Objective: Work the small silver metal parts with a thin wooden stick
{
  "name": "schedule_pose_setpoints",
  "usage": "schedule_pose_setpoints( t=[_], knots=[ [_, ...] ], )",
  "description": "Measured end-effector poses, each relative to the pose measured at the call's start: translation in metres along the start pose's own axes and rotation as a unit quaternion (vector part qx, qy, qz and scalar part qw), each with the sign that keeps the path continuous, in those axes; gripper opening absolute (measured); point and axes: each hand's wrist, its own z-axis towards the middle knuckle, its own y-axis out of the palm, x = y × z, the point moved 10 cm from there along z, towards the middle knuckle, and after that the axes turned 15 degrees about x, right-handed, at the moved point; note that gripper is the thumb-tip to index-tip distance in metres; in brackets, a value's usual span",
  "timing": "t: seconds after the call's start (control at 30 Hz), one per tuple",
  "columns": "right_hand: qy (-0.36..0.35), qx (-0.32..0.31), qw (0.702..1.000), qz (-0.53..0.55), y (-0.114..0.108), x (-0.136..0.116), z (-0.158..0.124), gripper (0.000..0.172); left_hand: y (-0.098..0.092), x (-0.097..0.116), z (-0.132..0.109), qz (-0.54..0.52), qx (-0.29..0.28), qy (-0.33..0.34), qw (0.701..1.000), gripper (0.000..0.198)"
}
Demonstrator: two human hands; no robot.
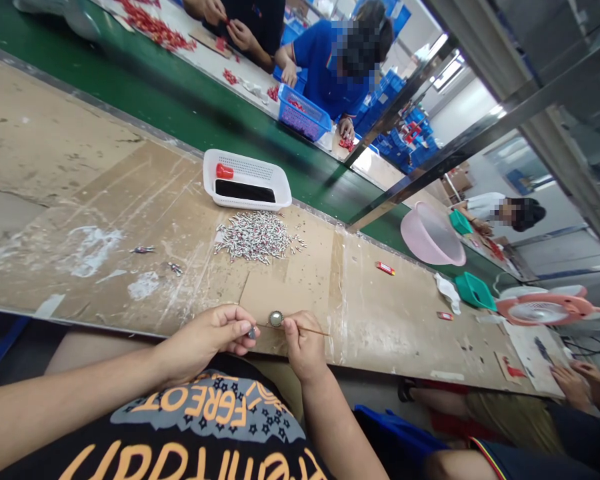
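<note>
My left hand is at the near edge of the bench, fingers pinched on a small grey piece. My right hand is closed on a thin brown stick that points right. A small round metal tin sits on the bench edge between the two hands, just above the right hand's fingers. A pile of several small silver and red parts lies further back on the cardboard-covered bench.
A white plastic tray holds a red cap and a black pad. A pink basin, green scoops and a pink fan are to the right. Other people work across the green belt and at right.
</note>
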Motion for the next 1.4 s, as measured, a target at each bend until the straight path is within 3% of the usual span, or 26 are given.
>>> schedule_pose_setpoints(
  t=[0.27, 0.47, 0.63, 1.4],
  knots=[
    [0.0, 0.01, 1.0, 0.007, -0.004, -0.005, 0.001, 0.025, 0.001, -0.001, 0.0, 0.0, 0.003, -0.004, 1.0, 0.024],
    [-0.016, 0.065, 0.984, 0.163, -0.032, -0.045, 0.003, 0.023, 0.002, -0.001, 0.0, 0.006, -0.006, 0.003, 1.0, 0.023],
    [-0.036, 0.034, 0.978, 0.201, -0.027, -0.069, 0.002, 0.02, 0.006, -0.001, -0.001, 0.009, -0.022, 0.008, 1.0, 0.022],
    [-0.049, 0.0, 0.982, 0.182, -0.011, -0.076, 0.004, 0.017, 0.004, 0.003, -0.005, -0.001, -0.024, 0.019, 1.0, 0.019]
  ],
)
